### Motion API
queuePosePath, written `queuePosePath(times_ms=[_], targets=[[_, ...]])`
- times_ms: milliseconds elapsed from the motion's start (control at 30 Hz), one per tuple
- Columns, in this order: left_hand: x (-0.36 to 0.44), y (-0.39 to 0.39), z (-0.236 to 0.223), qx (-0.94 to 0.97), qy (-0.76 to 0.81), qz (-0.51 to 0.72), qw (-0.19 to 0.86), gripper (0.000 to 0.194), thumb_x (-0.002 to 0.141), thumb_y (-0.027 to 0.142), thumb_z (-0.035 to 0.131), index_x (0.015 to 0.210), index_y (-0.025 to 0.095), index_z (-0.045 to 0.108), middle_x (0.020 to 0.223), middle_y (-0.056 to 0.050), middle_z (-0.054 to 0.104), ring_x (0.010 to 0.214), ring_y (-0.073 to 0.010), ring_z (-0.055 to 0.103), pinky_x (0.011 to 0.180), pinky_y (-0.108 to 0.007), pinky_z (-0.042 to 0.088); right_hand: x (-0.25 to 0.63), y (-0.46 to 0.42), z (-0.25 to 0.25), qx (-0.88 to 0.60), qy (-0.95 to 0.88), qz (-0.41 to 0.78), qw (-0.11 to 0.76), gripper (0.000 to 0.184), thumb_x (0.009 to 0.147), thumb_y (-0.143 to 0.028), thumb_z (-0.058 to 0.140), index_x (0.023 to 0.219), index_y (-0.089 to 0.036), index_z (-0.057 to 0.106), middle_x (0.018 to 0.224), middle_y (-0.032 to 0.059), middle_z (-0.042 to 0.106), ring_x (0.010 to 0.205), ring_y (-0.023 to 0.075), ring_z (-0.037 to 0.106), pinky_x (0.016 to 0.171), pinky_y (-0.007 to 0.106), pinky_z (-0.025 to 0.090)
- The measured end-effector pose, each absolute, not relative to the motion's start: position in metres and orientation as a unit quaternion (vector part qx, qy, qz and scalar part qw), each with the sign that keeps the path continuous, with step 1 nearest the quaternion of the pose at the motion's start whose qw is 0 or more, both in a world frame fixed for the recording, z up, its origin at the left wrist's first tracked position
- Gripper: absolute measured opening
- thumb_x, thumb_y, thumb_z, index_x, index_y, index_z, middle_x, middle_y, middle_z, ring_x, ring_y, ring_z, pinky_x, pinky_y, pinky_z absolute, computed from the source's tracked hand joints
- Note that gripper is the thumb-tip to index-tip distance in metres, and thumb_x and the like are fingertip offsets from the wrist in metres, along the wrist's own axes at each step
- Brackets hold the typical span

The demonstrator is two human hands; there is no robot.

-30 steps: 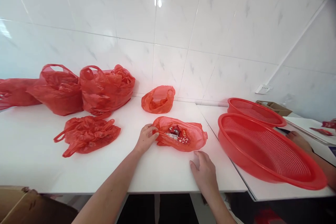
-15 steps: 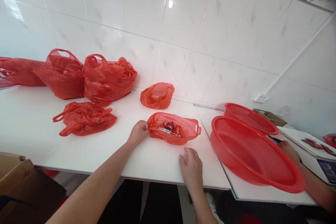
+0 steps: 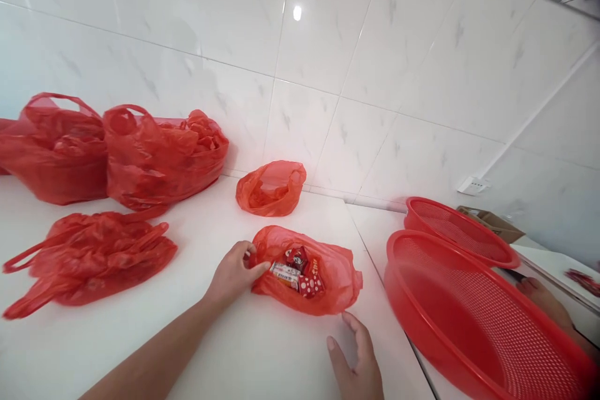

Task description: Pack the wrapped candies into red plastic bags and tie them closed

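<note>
View has closed in since the earlier frame; right hand (image 3: 359,365) now sits nearer the red bag (image 3: 307,270), fingers loosely spread, empty, just below its right corner. Left hand (image 3: 233,273) pinches the bag's left rim; packets (image 3: 297,270) lie inside on the white table (image 3: 140,337).

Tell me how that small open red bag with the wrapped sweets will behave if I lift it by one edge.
Probably floppy: the small red bag lies crumpled and thin. Likely light, holding few sweets. Its mouth gapes, so they may spill.

Left hand (image 3: 233,273) on red bag (image 3: 328,275) of sweets (image 3: 298,270), right hand (image 3: 356,362) nearby.
</note>
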State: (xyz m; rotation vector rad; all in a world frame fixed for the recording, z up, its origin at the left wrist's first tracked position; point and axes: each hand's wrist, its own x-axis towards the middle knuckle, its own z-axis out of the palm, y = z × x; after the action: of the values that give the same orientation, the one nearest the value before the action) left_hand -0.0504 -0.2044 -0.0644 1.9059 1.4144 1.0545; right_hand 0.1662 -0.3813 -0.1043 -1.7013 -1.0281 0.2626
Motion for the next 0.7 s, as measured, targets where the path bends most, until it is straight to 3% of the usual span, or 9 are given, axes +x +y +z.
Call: queuePosePath(times_ms=[133, 267, 400, 467, 567, 633, 700], targets=[[-0.054, -0.204, -0.074, 0.738, 0.530, 0.348, 0.231, 0.040, 0.071, 0.040, 0.058, 0.106, 0.021, 0.056, 0.107, -0.005, 0.060, 0.096, -0.0232, 0.057, 0.082, -0.033, 0.044, 0.172, -0.369, -0.081, -0.688, -0.343, 0.166, 0.617, 0.057, 0.077, -0.052, 0.052, 0.122, -0.019, 0.042, 0.129, 0.0127, 0.049, 0.118, 0.0279, 0.047, 0.096, 0.043, 0.040], [-0.058, -0.205, -0.079, 0.769, 0.509, 0.323, 0.214, 0.045, 0.071, 0.027, 0.055, 0.116, 0.022, 0.054, 0.114, -0.006, 0.059, 0.106, -0.0243, 0.054, 0.091, -0.034, 0.041, 0.180, -0.354, -0.044, -0.689, -0.387, 0.163, 0.591, 0.066, 0.075, -0.045, 0.060, 0.132, -0.026, 0.033, 0.141, 0.0090, 0.035, 0.123, 0.0259, 0.043, 0.099, 0.042, 0.039], [-0.062, -0.208, -0.074, 0.749, 0.521, 0.325, 0.249, 0.027, 0.073, 0.026, 0.052, 0.097, 0.026, 0.063, 0.102, -0.003, 0.063, 0.092, -0.0223, 0.059, 0.079, -0.031, 0.044, 0.194, -0.325, -0.029, -0.686, -0.441, 0.168, 0.554, 0.073, 0.072, -0.040, 0.064, 0.136, -0.028, 0.031, 0.141, 0.0086, 0.036, 0.123, 0.0257, 0.043, 0.094, 0.039, 0.043], [-0.062, -0.211, -0.069, 0.714, 0.534, 0.349, 0.290, 0.015, 0.074, 0.027, 0.050, 0.082, 0.025, 0.063, 0.089, -0.001, 0.065, 0.080, -0.0201, 0.060, 0.070, -0.029, 0.044, 0.204, -0.307, -0.031, -0.678, -0.446, 0.197, 0.550, 0.068, 0.071, -0.038, 0.064, 0.133, -0.025, 0.038, 0.132, 0.0095, 0.047, 0.115, 0.0253, 0.050, 0.087, 0.036, 0.047], [-0.059, -0.211, -0.054, 0.633, 0.538, 0.418, 0.367, 0.011, 0.073, 0.031, 0.055, 0.074, 0.022, 0.060, 0.072, 0.001, 0.062, 0.066, -0.0170, 0.057, 0.061, -0.026, 0.042, 0.218, -0.283, -0.034, -0.664, -0.449, 0.296, 0.520, 0.037, 0.073, -0.035, 0.060, 0.104, -0.017, 0.057, 0.095, 0.0062, 0.065, 0.085, 0.0225, 0.061, 0.069, 0.033, 0.050], [-0.055, -0.209, -0.039, 0.583, 0.510, 0.465, 0.429, 0.014, 0.071, 0.034, 0.060, 0.074, 0.020, 0.059, 0.067, 0.002, 0.060, 0.061, -0.0144, 0.053, 0.057, -0.025, 0.040, 0.226, -0.274, -0.029, -0.644, -0.449, 0.326, 0.527, 0.023, 0.073, -0.035, 0.058, 0.085, -0.016, 0.059, 0.076, 0.0025, 0.064, 0.070, 0.0190, 0.060, 0.060, 0.029, 0.047], [-0.050, -0.204, -0.020, 0.540, 0.460, 0.507, 0.490, 0.019, 0.069, 0.035, 0.064, 0.074, 0.018, 0.058, 0.066, 0.002, 0.058, 0.058, -0.0119, 0.051, 0.055, -0.023, 0.039, 0.230, -0.270, -0.016, -0.617, -0.440, 0.314, 0.572, 0.022, 0.072, -0.036, 0.061, 0.080, -0.016, 0.059, 0.072, 0.0005, 0.063, 0.067, 0.0161, 0.058, 0.058, 0.025, 0.045]])
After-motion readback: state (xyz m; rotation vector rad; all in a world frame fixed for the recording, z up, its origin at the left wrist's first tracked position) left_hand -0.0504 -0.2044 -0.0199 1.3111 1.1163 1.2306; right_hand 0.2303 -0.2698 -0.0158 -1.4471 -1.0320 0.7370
